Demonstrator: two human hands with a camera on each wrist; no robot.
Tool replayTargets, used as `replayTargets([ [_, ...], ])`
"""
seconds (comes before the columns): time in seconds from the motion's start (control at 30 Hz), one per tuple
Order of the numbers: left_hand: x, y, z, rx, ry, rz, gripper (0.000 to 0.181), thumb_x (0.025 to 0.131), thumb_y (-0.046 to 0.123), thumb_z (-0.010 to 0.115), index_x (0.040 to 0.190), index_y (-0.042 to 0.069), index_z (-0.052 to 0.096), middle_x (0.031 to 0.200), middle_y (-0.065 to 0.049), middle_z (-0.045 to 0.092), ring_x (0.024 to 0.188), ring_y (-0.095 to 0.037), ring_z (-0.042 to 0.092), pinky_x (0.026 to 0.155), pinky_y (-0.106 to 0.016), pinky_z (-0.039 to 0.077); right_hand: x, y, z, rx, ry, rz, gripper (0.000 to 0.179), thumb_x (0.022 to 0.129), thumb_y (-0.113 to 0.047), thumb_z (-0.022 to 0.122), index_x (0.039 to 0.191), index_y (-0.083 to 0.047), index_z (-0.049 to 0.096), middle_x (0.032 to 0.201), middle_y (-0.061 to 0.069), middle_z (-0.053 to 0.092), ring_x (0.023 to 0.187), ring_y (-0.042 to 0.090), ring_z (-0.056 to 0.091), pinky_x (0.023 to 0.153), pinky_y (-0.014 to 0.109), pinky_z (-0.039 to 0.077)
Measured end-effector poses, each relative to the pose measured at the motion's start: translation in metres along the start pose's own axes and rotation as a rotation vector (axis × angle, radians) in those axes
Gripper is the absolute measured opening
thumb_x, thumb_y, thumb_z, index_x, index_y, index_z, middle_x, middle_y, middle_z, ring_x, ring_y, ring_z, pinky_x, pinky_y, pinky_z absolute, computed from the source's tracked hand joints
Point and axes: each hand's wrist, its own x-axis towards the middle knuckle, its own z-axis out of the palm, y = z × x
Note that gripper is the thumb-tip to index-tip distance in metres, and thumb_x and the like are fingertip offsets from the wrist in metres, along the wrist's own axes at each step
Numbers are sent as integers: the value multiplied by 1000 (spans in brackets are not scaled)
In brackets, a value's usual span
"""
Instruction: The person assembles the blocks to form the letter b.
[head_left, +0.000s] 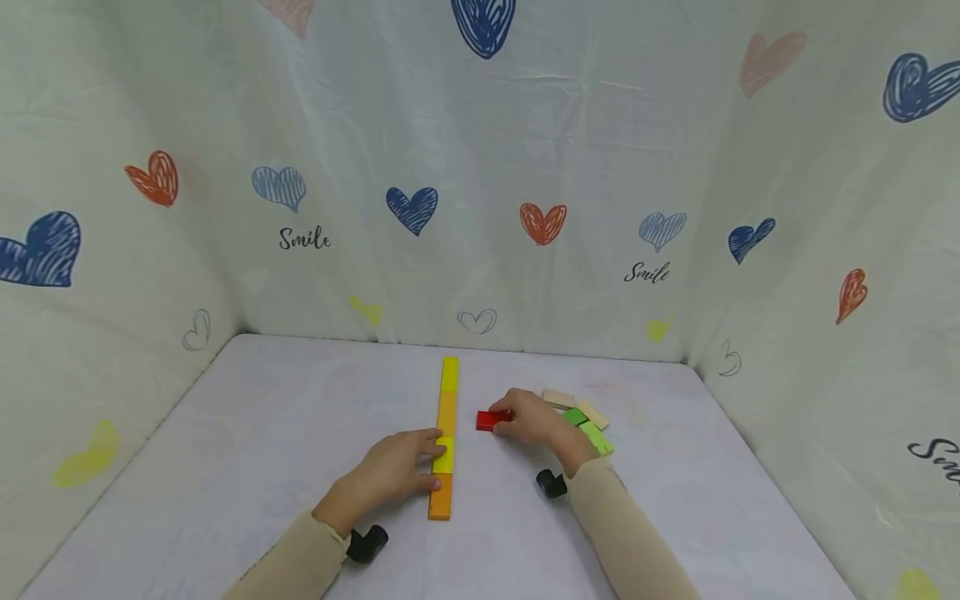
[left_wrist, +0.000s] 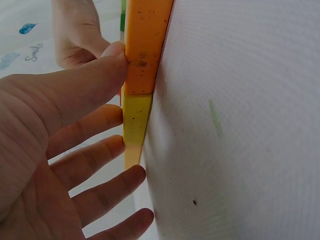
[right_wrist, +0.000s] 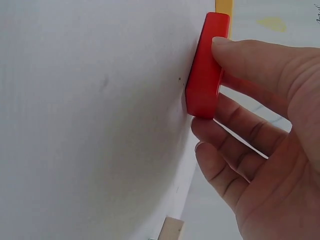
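A straight row of yellow and orange blocks (head_left: pixel 447 414) runs away from me along the middle of the white table. My left hand (head_left: pixel 390 468) lies against the row's left side, its fingers extended, with thumb and fingertips touching the nearer blocks. In the left wrist view the thumb rests on an orange block (left_wrist: pixel 142 50) beside a yellow block (left_wrist: pixel 135 115). Right of the row, my right hand (head_left: pixel 531 418) pinches a red block (head_left: pixel 487 420) by its end. The right wrist view shows the thumb on one face of that red block (right_wrist: pixel 207 70), fingers behind it.
Behind the right hand lie a dark green block (head_left: pixel 574 416), a light green block (head_left: pixel 597 437) and two plain wooden blocks (head_left: pixel 558 399). A white curtain (head_left: pixel 480 275) printed with hearts hangs along the table's back edge. Each wrist carries a black camera (head_left: pixel 551 483).
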Motion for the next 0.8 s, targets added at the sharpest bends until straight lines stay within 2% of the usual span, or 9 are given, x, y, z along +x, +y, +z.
replayTargets([
  [0.2,0,-1,0,7,-1,-3,51,78,34,79,124,17,66,141,0,49,129,-28,45,105,-50,37,-1,-2,3,15,11,26,41,85,-32,73,123,-20,65,105,-6,60,95,14,51,86,30,49],
  [0.3,0,0,-1,9,-4,3,51,78,34,79,124,16,66,141,-1,49,129,-29,45,105,-51,37,-2,0,3,32,14,29,40,84,-30,73,122,-20,65,102,-6,59,94,14,52,85,31,50],
  [0.5,2,0,-1,23,-7,3,52,77,36,79,124,17,66,142,-1,49,129,-29,45,104,-50,38,-4,2,3,55,26,12,36,84,-26,74,119,-20,67,96,-8,57,91,14,52,82,29,49],
  [0.8,2,-1,0,19,-15,-11,52,76,36,79,123,18,67,140,0,50,128,-28,46,104,-50,39,-4,-4,6,104,11,-55,34,85,-25,74,118,-18,68,98,-7,57,92,14,52,83,29,49],
])
